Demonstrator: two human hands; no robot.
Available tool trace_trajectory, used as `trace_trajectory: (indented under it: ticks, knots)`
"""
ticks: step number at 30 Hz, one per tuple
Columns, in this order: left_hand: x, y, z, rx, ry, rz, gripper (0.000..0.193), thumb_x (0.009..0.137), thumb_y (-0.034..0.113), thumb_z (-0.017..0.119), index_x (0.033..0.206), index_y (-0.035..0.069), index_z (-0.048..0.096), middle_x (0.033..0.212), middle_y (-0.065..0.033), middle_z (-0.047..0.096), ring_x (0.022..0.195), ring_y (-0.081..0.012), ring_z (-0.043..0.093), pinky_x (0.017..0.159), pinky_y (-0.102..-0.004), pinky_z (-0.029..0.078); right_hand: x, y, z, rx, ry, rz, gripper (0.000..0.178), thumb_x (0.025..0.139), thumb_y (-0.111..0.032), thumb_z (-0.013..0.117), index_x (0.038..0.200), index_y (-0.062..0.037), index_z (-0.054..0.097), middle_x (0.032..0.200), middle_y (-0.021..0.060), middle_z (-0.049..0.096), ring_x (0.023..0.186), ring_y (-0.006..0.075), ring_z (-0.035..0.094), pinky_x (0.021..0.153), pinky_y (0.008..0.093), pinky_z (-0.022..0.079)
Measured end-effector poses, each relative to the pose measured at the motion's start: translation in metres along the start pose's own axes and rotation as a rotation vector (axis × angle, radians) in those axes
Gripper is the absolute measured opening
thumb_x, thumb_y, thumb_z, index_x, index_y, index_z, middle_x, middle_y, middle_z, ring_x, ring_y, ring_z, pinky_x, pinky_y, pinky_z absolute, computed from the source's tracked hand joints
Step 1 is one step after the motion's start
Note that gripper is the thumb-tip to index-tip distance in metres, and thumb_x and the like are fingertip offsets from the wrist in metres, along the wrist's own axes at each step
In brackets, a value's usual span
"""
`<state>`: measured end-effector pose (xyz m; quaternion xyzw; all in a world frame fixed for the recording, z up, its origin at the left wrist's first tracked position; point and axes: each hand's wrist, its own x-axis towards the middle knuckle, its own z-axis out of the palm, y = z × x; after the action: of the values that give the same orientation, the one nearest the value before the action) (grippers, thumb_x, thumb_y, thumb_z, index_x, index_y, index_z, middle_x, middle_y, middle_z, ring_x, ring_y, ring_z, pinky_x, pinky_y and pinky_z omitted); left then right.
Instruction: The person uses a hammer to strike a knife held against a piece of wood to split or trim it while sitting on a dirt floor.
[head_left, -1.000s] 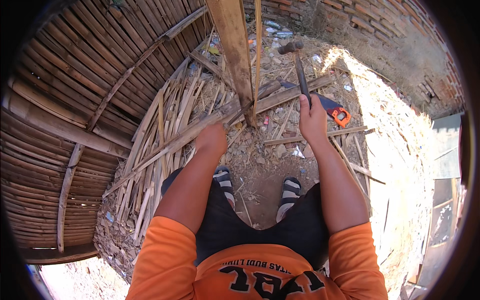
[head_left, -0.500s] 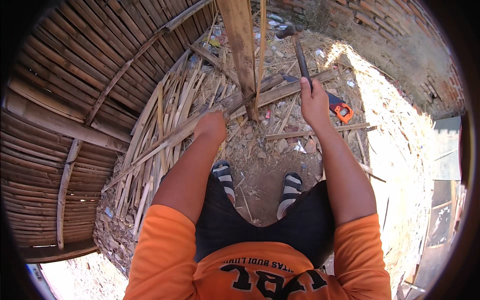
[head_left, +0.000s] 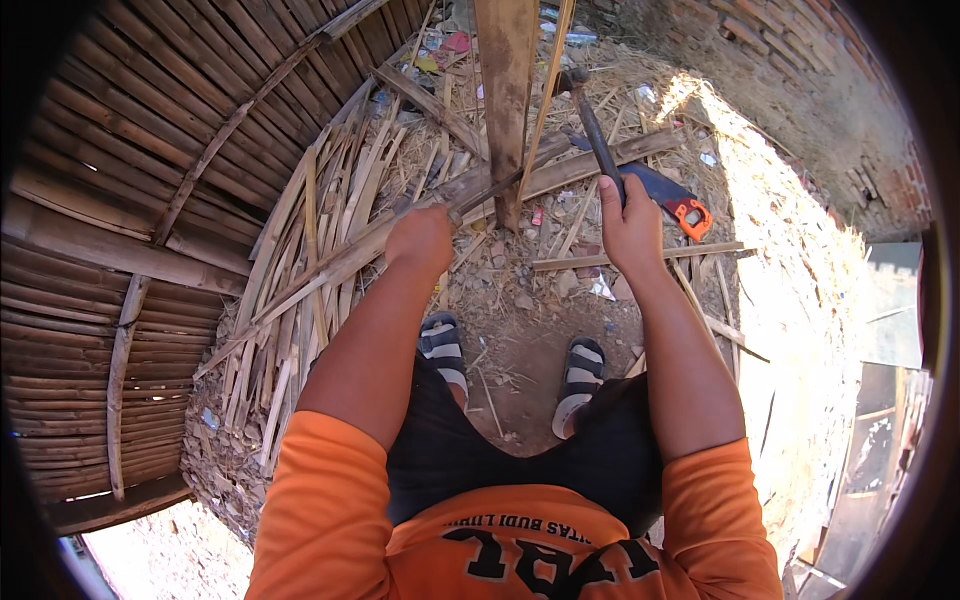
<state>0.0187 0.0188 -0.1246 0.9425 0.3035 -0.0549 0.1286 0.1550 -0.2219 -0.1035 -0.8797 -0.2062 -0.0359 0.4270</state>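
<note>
My left hand [head_left: 420,240] is closed round the grip of a chisel-like tool [head_left: 490,195] with a narrow dark blade. Its tip reaches the lower part of an upright wooden post [head_left: 507,90]; whether it touches, I cannot tell. My right hand [head_left: 632,225] grips a hammer [head_left: 597,135] by its dark handle, the head pointing away from me and close to a thin light strip [head_left: 548,95] beside the post. Past my right hand lies a handsaw [head_left: 690,215] with an orange handle, its dark blade partly hidden behind the hand.
Long wooden boards [head_left: 620,155] cross the ground behind the post's foot. Loose strips [head_left: 285,270] are heaped at left, along a slatted bamboo wall [head_left: 75,220]. A short batten [head_left: 640,257] lies below the saw. A brick wall [head_left: 800,90] stands at far right. Rubble and litter cover the ground.
The hammer head has come down and nearer to the post, and my right hand has lowered slightly. My left hand's tool now points more toward the post. The view has shifted a little.
</note>
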Motion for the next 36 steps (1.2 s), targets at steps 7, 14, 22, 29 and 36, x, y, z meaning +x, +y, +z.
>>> trace_trajectory:
  ticks: [7, 14, 22, 29, 36]
  knots:
    - [0.002, 0.003, 0.000, 0.012, -0.028, 0.001, 0.025, 0.087, 0.007, 0.061, 0.112, 0.005, 0.067, 0.110, -0.0227, 0.071, 0.106, -0.0389, 0.069, 0.090, -0.0484, 0.055, -0.021, 0.063, 0.024, -0.170, -0.079, 0.109, 0.043, 0.102, -0.042, 0.054, 0.098, -0.0003, 0.060, 0.079, 0.0277, 0.066, 0.080, 0.0500, 0.065, 0.069, 0.0550, 0.048]
    - [0.002, -0.003, 0.005, 0.000, -0.039, -0.023, 0.028, 0.087, 0.009, 0.063, 0.115, 0.005, 0.067, 0.112, -0.0220, 0.071, 0.107, -0.0389, 0.068, 0.092, -0.0478, 0.055, 0.008, 0.014, -0.010, 0.096, 0.192, 0.091, 0.040, 0.105, -0.040, 0.050, 0.102, -0.0012, 0.059, 0.073, 0.0237, 0.064, 0.075, 0.0467, 0.064, 0.067, 0.0528, 0.047]
    - [0.008, -0.002, 0.010, 0.011, -0.022, -0.023, 0.028, 0.086, 0.009, 0.064, 0.114, 0.005, 0.068, 0.111, -0.0226, 0.071, 0.106, -0.0382, 0.069, 0.092, -0.0472, 0.055, -0.031, 0.078, 0.027, -0.293, -0.296, 0.112, 0.044, 0.101, -0.045, 0.055, 0.096, -0.0011, 0.060, 0.086, 0.0294, 0.068, 0.086, 0.0488, 0.066, 0.075, 0.0561, 0.049]
    - [0.010, -0.002, 0.012, 0.029, -0.025, -0.033, 0.029, 0.085, 0.006, 0.064, 0.114, 0.006, 0.068, 0.111, -0.0222, 0.071, 0.105, -0.0375, 0.069, 0.091, -0.0458, 0.056, 0.009, 0.022, 0.011, 0.020, 0.056, 0.052, 0.045, 0.103, -0.045, 0.054, 0.097, -0.0008, 0.059, 0.075, 0.0234, 0.066, 0.072, 0.0457, 0.065, 0.066, 0.0500, 0.048]
    - [0.011, -0.003, 0.013, 0.043, -0.044, -0.003, 0.030, 0.086, 0.007, 0.062, 0.116, 0.006, 0.067, 0.112, -0.0214, 0.071, 0.106, -0.0380, 0.069, 0.091, -0.0470, 0.056, -0.015, 0.061, 0.039, -0.182, -0.191, 0.042, 0.042, 0.102, -0.044, 0.055, 0.102, -0.0015, 0.059, 0.079, 0.0262, 0.067, 0.075, 0.0478, 0.064, 0.068, 0.0535, 0.048]
